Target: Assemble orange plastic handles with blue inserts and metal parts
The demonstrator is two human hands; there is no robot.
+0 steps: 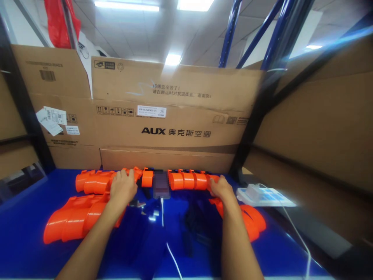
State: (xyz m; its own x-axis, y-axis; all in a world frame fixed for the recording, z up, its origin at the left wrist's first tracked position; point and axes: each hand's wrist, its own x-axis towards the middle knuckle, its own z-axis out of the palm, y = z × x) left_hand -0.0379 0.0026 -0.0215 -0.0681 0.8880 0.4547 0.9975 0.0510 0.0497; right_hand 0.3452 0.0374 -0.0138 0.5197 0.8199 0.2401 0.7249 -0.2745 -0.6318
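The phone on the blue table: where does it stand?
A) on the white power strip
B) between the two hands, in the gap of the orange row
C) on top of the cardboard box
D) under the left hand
B: the phone stands upright between the left hand and the right hand, among the orange parts.

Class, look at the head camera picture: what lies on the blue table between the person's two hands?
Between the left hand and the right hand lie a phone on a white cable and orange plastic parts.

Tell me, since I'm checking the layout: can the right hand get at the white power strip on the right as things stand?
Probably yes. The right hand rests on the orange parts, and the white power strip lies just beside it on the blue table with nothing between.
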